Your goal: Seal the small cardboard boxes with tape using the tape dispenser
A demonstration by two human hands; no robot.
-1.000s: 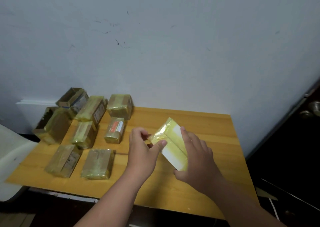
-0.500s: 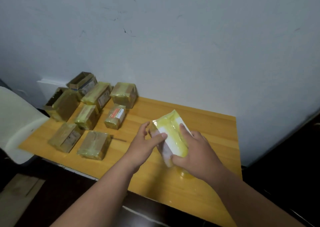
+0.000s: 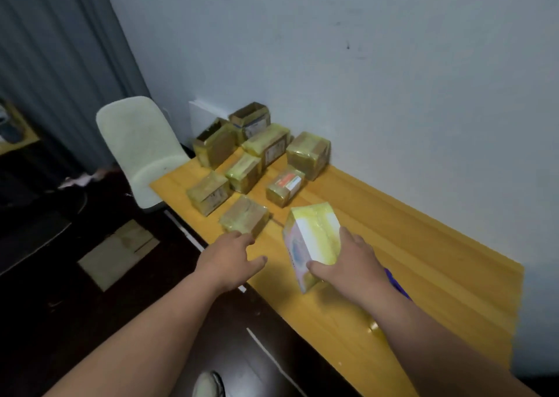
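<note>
Behind the right forearm, a purple object (image 3: pixel 396 283) shows only as a sliver on the wooden table (image 3: pixel 438 263), too hidden to identify, and a small shiny yellowish spot (image 3: pixel 373 327) by that arm is too blurred to name. The right hand (image 3: pixel 354 260) grips a white box (image 3: pixel 311 242), thumb on its near face and fingers over the top; the box stands tilted on the table, wrapped in glossy yellow tape, with a faint pastel print on its left face. The left hand (image 3: pixel 231 256) hovers with fingers spread and loose, holding nothing, just before a taped brown box (image 3: pixel 243 218). More taped boxes (image 3: pixel 263 154) cluster near the wall, beside a pale chair (image 3: pixel 139 148).
</note>
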